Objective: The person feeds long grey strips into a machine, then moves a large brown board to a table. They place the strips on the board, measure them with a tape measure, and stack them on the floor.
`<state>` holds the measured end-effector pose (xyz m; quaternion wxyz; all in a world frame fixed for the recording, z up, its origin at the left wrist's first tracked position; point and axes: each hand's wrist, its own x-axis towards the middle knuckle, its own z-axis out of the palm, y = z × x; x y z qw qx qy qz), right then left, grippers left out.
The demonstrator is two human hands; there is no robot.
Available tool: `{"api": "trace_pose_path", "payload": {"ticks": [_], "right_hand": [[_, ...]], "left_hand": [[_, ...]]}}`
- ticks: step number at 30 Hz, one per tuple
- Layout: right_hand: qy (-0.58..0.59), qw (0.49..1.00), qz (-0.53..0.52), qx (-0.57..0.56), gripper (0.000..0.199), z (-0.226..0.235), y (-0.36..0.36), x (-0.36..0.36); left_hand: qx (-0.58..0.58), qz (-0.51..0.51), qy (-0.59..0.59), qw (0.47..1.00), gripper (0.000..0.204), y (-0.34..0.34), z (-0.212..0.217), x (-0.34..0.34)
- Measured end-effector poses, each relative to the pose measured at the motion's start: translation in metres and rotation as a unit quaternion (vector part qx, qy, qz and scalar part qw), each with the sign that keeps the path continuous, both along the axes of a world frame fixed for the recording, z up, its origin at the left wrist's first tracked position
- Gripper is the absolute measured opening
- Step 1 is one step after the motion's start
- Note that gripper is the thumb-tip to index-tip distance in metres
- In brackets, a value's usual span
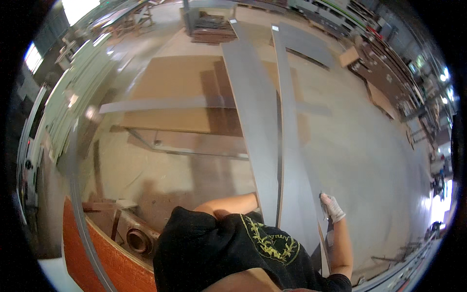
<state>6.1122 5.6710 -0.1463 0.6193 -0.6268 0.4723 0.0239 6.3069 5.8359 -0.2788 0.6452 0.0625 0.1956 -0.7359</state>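
Two long grey boards rise upright in front of my body, side by side with a narrow dark gap between them. The left board (253,92) is wide through its middle; the right board (290,102) is slimmer toward its far end and broad near me. My right hand (333,208), in a pale work glove with dark fingertips, is closed on the outer edge of the right board. My bare left forearm (228,203) passes behind the left board, which hides that hand.
Brown flat sheets (170,80) lie ahead on the left, with a grey strip (160,104) across them. Stacked pale panels (73,92) line the left side. A reddish-brown panel (80,243) and a rusty metal part (138,239) are near me. Another grey panel (306,44) lies farther off.
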Motion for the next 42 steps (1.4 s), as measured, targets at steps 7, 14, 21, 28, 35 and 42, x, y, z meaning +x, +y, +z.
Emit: {"api": "trace_pose_path", "payload": {"ticks": [7,14,21,28,35,42], "right_hand": [[0.041,0.992,0.104,-0.051,0.033,0.004,-0.031,0.100],[0.076,0.985,0.151,-0.036,0.031,-0.027,-0.031,0.183],[-0.002,0.977,0.211,-0.043,0.029,-0.093,-0.017,0.268],[-0.087,0.962,0.235,-0.111,0.034,-0.146,-0.018,0.339],[-0.055,0.949,0.254,-0.180,0.032,-0.131,0.012,0.423],[-0.025,0.930,0.291,-0.222,0.042,-0.090,0.043,0.482]], "left_hand": [[-0.014,0.085,-0.001,0.996,0.070,0.025,0.029,0.088],[-0.044,0.115,0.023,0.992,0.071,0.022,0.032,0.156],[0.035,0.180,-0.075,0.980,0.082,0.023,0.055,0.225],[0.083,0.191,-0.041,0.977,0.092,0.037,0.020,0.285],[0.080,0.185,-0.043,0.979,0.096,0.063,0.062,0.360],[0.154,0.232,-0.083,0.957,0.095,0.087,0.060,0.400]]}}
